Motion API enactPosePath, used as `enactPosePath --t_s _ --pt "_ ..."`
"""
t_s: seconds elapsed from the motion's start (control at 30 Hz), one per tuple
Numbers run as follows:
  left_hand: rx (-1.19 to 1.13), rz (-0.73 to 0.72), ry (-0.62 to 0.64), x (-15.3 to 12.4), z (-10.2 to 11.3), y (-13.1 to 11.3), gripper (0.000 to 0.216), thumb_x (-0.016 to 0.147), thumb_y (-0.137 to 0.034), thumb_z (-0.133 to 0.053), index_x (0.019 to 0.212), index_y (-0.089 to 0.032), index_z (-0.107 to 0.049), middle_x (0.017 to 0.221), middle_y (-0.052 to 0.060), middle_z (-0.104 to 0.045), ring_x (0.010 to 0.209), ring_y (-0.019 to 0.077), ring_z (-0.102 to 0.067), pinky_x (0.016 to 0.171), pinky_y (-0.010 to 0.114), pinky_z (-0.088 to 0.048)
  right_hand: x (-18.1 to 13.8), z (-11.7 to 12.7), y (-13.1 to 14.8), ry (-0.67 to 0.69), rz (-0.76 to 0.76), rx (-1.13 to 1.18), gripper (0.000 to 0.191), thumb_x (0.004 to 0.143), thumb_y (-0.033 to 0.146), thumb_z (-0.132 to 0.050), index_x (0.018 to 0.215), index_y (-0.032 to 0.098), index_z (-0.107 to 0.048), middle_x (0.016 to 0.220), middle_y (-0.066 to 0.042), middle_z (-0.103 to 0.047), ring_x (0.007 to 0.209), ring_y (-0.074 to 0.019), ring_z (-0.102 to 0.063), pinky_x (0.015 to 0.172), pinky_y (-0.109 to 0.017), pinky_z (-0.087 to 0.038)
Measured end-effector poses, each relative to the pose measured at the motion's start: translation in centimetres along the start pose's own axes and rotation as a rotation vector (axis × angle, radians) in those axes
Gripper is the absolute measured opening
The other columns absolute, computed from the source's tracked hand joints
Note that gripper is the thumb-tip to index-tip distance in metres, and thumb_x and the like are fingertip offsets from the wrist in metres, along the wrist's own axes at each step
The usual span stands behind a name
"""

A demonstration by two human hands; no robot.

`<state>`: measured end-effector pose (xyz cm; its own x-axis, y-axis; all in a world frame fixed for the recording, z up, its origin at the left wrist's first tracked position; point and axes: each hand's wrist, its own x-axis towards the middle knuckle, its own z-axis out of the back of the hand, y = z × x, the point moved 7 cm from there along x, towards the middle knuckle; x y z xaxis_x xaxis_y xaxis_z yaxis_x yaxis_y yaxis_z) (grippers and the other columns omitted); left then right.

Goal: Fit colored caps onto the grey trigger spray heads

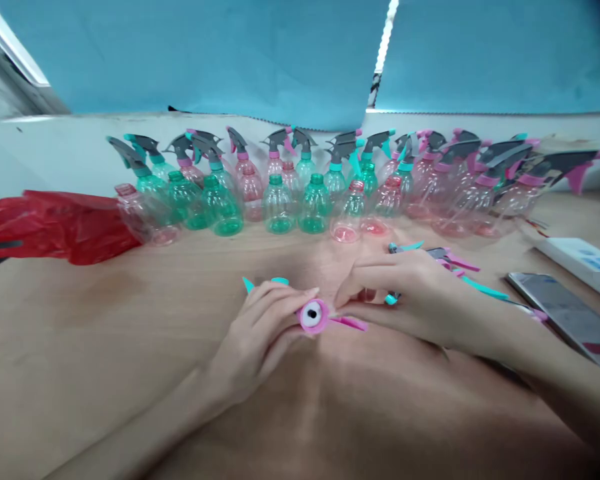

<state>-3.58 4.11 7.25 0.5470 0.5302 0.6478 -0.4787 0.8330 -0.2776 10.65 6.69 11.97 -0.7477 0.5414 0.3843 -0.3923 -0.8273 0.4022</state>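
Note:
My left hand (260,327) is wrapped around a spray trigger head (321,316). Its pink collar faces me, showing a white inside with a dark centre, and a pink lever sticks out to the right. Just right of the collar, my right hand (390,287) has its fingers pinched together; what they hold, if anything, is hidden. Turquoise parts (279,281) show behind my left hand. Around and beyond my right hand lie several loose spray heads (485,288) in grey, pink and turquoise, partly covered by my wrist.
Several clear pink and green bottles (280,207) stand along the back, the rear ones topped with spray heads. A red plastic bag (75,227) lies at the left. A phone (560,313) and a white box (585,263) are at the right on the wooden table (105,347).

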Motion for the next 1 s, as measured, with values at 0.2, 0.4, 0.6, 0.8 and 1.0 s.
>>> enactPosePath --t_s 0.2,0.4,0.6,0.8,1.0 --pt "-0.107 0.005 -0.038 -0.4 -1.2 -0.6 0.033 0.096 -0.025 -0.043 0.128 -0.017 -0.047 0.097 0.009 -0.06 0.09 0.0195 -0.054 0.078 0.035 -0.048 -0.1 -0.3 0.6 0.055 0.046 0.032 0.015 0.09 0.021 -0.053 0.083 0.016 -0.065 0.076 0.001 -0.064 0.069 -0.0069 -0.056 0.063 -0.019 -0.037" --pt "-0.125 -0.004 0.014 -1.0 -2.0 -0.5 0.027 0.095 -0.03 -0.046 0.115 -0.014 -0.054 0.092 0.008 -0.061 0.088 0.019 -0.054 0.076 0.034 -0.05 -0.2 -2.0 0.3 0.212 0.035 -0.012 0.017 0.092 0.018 -0.049 0.083 0.016 -0.063 0.08 0.0 -0.062 0.07 -0.01 -0.054 0.06 -0.023 -0.035" --pt "-0.157 0.001 0.029 -1.0 -2.2 -0.7 0.025 0.095 -0.029 -0.045 0.111 -0.014 -0.055 0.091 0.009 -0.062 0.086 0.0195 -0.055 0.074 0.034 -0.051 -0.6 -3.1 0.8 0.322 0.091 -0.009 0.016 0.091 0.011 -0.046 0.089 0.016 -0.061 0.084 -0.001 -0.06 0.075 -0.012 -0.053 0.063 -0.025 -0.037" --pt "-0.187 0.002 0.039 -1.2 -2.2 -0.6 0.023 0.095 -0.027 -0.045 0.113 -0.015 -0.055 0.094 0.009 -0.061 0.088 0.019 -0.053 0.076 0.034 -0.05 -0.8 -3.5 1.1 0.331 0.128 -0.044 0.014 0.092 0.014 -0.046 0.09 0.016 -0.06 0.086 -0.001 -0.06 0.078 -0.0132 -0.052 0.066 -0.026 -0.038" --pt "-0.211 0.049 0.042 -1.1 -2.2 -0.4 0.02 0.096 -0.027 -0.044 0.099 -0.016 -0.061 0.092 0.007 -0.06 0.088 0.0183 -0.053 0.074 0.032 -0.05 -0.6 -3.4 1.4 0.311 0.105 -0.033 0.009 0.091 0.012 -0.048 0.089 0.017 -0.056 0.084 0.001 -0.058 0.074 -0.0117 -0.052 0.064 -0.025 -0.037"
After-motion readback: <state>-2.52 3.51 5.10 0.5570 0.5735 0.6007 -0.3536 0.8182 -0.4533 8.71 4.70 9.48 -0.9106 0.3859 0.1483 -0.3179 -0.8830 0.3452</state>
